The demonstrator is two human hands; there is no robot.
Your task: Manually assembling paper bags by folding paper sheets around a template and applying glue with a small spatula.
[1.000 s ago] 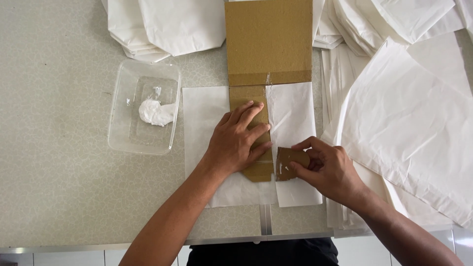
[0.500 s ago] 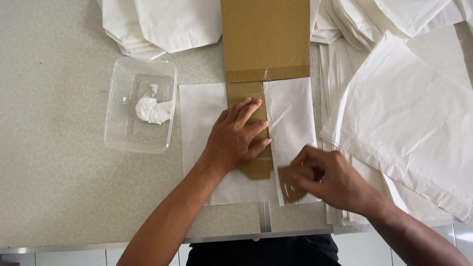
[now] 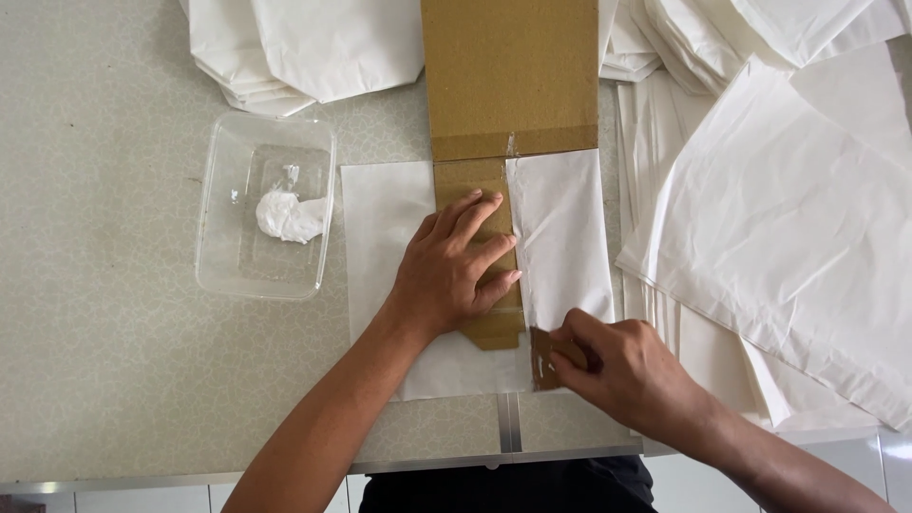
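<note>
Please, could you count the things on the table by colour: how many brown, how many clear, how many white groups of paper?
Brown: 2, large cardboard template, small cardboard scraper in the right hand
Clear: 1, plastic tub holding white paste
White paper groups: 3, sheet under the left hand, stack, stack
Total: 6

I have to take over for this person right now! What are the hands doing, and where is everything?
Left hand: flat on the narrow brown cardboard strip, pinning it on the white paper sheet.
Right hand: pinching a small brown cardboard scrap at the sheet's lower edge.
Clear plastic tub with white paste: left of the sheet.
Done: the sheet's right flap is folded over beside the strip.
Left: the left side of the sheet lies unfolded.
Stacks of white paper wait on the right and above.
</note>
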